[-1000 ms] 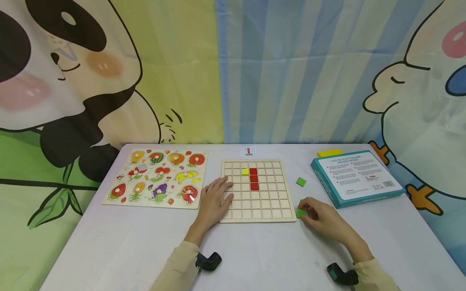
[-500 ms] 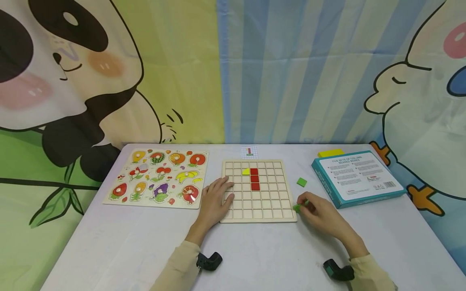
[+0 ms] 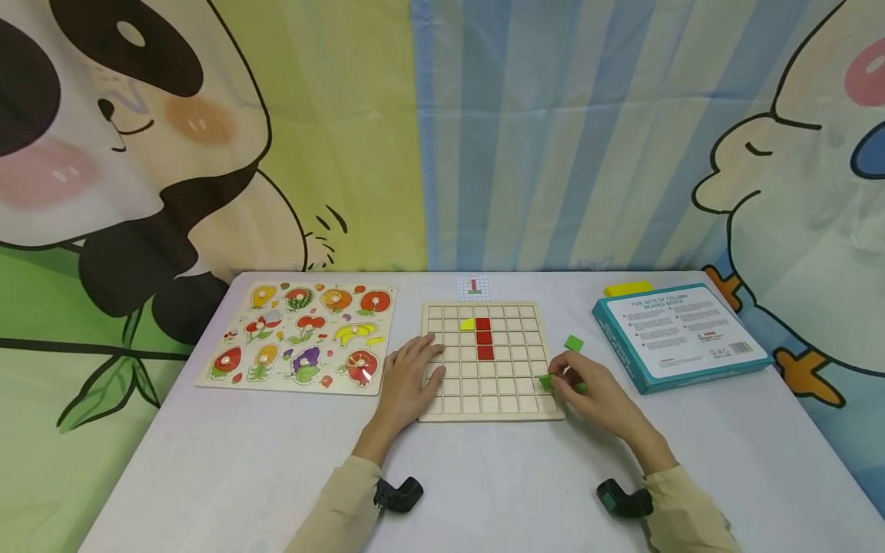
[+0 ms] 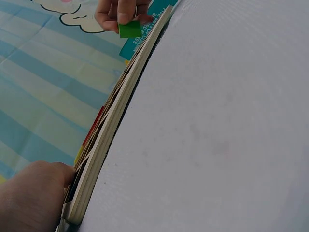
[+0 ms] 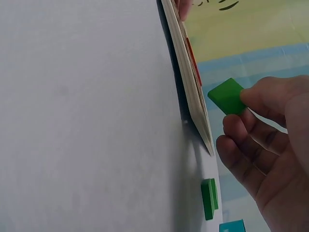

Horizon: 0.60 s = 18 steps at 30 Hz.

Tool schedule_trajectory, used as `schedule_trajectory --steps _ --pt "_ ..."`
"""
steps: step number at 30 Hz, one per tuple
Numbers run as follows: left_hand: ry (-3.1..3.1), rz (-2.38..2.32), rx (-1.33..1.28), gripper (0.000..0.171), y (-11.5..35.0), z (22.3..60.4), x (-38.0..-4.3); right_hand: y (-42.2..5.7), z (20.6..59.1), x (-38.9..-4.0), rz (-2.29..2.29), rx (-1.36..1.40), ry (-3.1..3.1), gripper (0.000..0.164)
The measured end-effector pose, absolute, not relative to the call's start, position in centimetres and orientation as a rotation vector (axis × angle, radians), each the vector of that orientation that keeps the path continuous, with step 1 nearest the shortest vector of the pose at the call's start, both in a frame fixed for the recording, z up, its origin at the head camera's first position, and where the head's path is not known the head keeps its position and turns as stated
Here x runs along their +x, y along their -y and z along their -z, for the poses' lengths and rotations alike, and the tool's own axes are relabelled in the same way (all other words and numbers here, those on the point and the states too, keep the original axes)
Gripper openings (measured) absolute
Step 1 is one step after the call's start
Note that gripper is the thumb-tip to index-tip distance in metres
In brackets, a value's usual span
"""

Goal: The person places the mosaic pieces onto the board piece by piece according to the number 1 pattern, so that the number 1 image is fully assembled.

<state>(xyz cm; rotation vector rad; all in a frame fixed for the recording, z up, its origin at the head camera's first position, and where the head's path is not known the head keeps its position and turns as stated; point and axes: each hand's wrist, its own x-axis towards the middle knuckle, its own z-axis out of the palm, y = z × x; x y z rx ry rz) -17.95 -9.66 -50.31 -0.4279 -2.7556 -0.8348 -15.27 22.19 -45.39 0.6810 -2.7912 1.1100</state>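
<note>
My left hand [image 3: 409,375] rests on the left edge of the wooden grid board [image 3: 477,388], fingers spread over the border squares. Between thumb and fingertips, my right hand [image 3: 594,395] pinches a green square tile [image 5: 227,96], which overlaps the board's right edge in the head view. Set in the grid are a column of red tiles [image 3: 485,339] and, left of its top, a yellow tile [image 3: 467,325]. One loose green tile [image 3: 573,343] lies on the table right of the board. Another green tile [image 3: 581,389] is partly hidden behind my right hand.
A fruit puzzle board [image 3: 293,338] lies to the left. At the back is a small pattern card [image 3: 473,288]. A teal box [image 3: 684,338] lies to the right, with a yellow block [image 3: 628,289] behind it. Cartoon curtains hang behind the table.
My right hand has picked up a green tile from the table beside the board and moved left and slightly away, bringing it over the board's right edge. My left hand stays put.
</note>
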Motion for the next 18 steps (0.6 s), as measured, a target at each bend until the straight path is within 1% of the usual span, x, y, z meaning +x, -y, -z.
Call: schedule_trajectory --steps 10,18 --pt "2.752 0.841 -0.424 0.035 9.7 50.2 -17.9 -20.2 45.5 -16.3 -1.191 0.708 2.768 0.012" --pt "2.748 0.859 -0.433 0.035 9.7 50.2 -17.9 -18.8 45.8 -16.7 -1.271 0.666 2.799 0.01"
